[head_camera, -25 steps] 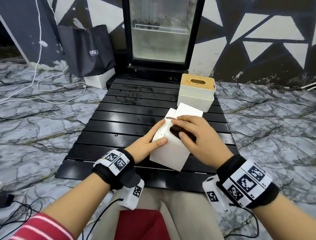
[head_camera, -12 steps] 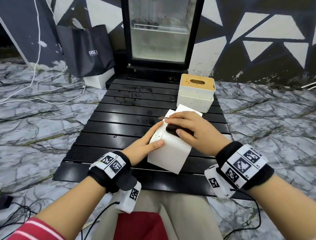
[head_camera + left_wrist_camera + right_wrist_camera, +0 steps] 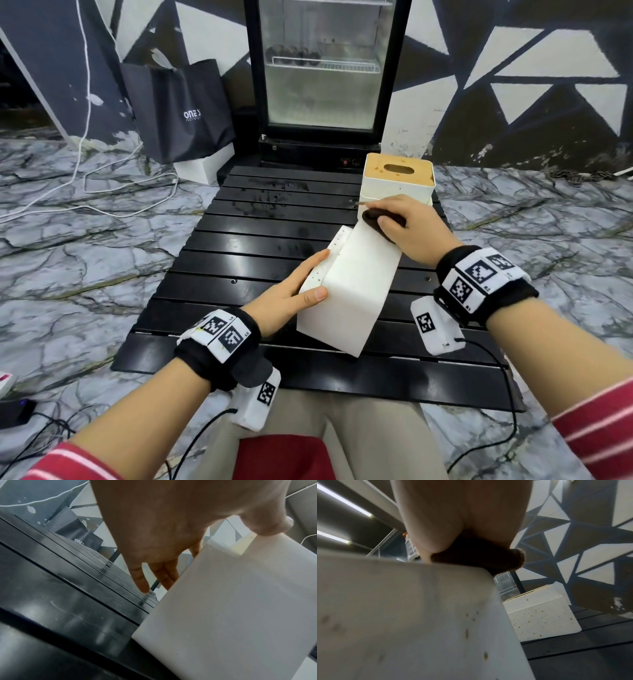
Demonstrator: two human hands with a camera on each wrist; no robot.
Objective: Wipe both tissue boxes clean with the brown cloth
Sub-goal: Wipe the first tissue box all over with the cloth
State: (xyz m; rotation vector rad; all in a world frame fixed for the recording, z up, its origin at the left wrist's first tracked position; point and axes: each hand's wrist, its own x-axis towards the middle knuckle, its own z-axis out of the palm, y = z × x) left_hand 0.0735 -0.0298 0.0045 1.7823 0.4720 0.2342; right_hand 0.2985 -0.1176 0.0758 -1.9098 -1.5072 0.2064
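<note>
cloth (image 3: 375, 219) bunched under right hand (image 3: 407, 229) at box (image 3: 352, 291) far edge; left hand (image 3: 291, 298) clasps its side.

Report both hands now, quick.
Left hand: holds the near tissue box, thumb and fingers around its corner.
Right hand: grips the brown cloth on that box.

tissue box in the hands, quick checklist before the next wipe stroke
1. Left hand steadies the near tissue box, thumb on the top face, fingers along the side: ok.
2. Right hand holds the brown cloth on the box's far end: ok.
3. Box tipped off the black slatted table, near bottom edge on it: ok.
4. Box sides clean: not ok, brown specks show.
5. Second tissue box wiped: not ok, speckled in the right wrist view.
6. Underside clean: cannot tell.
</note>
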